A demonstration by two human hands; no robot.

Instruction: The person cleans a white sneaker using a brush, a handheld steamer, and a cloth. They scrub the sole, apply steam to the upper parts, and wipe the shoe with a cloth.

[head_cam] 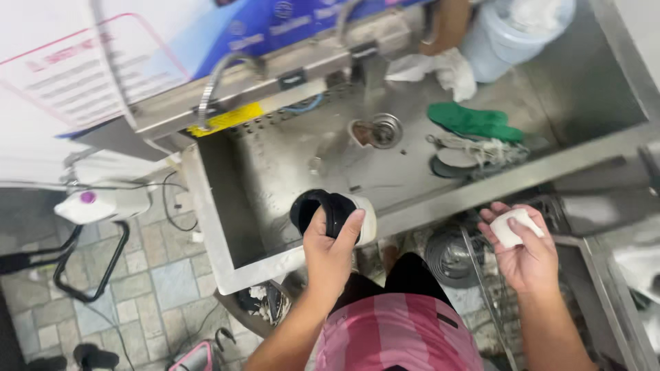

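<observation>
The left hand (pixel 332 249) grips a white cup with a black inner lining (pixel 335 214), its fingers (pixel 348 227) wrapped over the rim and the thumb hooked across the mouth. The cup is tipped on its side over the near edge of the steel sink (pixel 275 165), the opening turned towards the basin, a pose that suits draining or rinsing it. The right hand (pixel 524 251) is held palm-up outside the sink, just in front of its near wall, fingers curled loosely around a small white lump (pixel 514 227), perhaps a sponge or a bit of soap; I cannot tell which.

Below both hands a pink checked garment (pixel 399 336) fills the near foreground, with round metal ware (pixel 450 257) stacked on a wire rack under the sink edge.

Further in, the wet basin floor slopes to a round drain (pixel 383 129). A green cloth (pixel 474 121) and a scouring pad (pixel 457 161) lie to the right, a crumpled white rag (pixel 440 71) and a pale blue bucket (pixel 505 34) beyond. A flexible metal hose (pixel 220 75) arches over the far wall. To the left lies a tiled floor (pixel 151 288).
</observation>
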